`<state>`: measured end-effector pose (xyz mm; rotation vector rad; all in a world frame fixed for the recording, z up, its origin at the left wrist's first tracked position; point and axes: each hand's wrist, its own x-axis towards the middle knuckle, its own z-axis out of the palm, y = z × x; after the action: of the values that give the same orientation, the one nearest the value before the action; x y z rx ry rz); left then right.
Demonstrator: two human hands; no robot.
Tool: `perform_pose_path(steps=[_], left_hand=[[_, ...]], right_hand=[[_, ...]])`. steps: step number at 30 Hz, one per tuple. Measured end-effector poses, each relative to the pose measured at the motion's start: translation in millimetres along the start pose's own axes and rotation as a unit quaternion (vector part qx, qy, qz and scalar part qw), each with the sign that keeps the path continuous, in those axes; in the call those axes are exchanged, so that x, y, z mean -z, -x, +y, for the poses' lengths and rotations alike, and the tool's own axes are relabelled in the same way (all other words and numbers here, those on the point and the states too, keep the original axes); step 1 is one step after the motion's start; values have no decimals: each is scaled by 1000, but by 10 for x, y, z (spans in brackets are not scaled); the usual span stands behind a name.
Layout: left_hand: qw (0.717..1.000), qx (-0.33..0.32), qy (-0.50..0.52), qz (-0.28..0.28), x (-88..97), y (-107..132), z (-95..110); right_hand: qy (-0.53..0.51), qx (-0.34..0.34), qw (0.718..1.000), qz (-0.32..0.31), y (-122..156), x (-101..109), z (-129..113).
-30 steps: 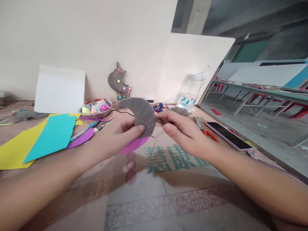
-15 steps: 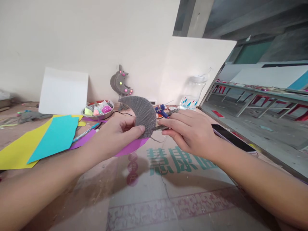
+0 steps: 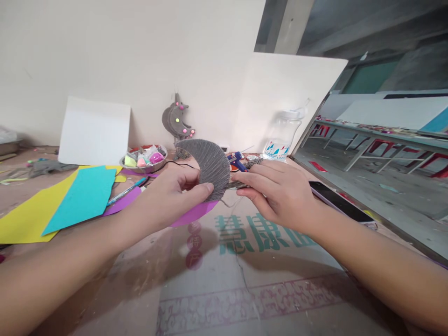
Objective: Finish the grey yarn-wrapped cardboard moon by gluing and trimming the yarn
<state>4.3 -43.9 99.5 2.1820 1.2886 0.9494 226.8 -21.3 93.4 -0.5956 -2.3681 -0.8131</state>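
Note:
A grey crescent moon (image 3: 212,168), its surface covered in close rows of yarn, is pinched between the thumb and fingers of my left hand (image 3: 175,191). My right hand (image 3: 280,189) is closed just to the right of it, fingers on grey yarn (image 3: 236,185) that runs to the crescent's right edge. More of the yarn shows behind those fingers, and part is hidden by them. A loose thin strand dangles below the crescent. Purple paper (image 3: 196,213) lies beneath my left hand. Behind the yarn sits a blue glue gun (image 3: 237,161).
A decorated grey crescent (image 3: 178,120) stands against the back wall. Near it are a bowl of colourful clay packets (image 3: 145,158) and a clear bottle (image 3: 282,135). Yellow paper (image 3: 31,210), blue paper (image 3: 82,198) and a pen (image 3: 126,191) lie left; a phone (image 3: 341,203) lies right.
The whole view has shifted slightly, so things appear a little further right. Both hands keep their grips, with the crescent in nearly the same pose.

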Motion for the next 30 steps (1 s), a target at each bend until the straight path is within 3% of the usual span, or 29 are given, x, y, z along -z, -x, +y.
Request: perform_pose_path(steps=[24,30], left_hand=[[1000,-10,-16,4,16,3,12],[999,-24,29,-28,21,-10,-9]], right_hand=[[20,22,1000,-1,8,34,26],[34,24,999,-9,20,42,23]])
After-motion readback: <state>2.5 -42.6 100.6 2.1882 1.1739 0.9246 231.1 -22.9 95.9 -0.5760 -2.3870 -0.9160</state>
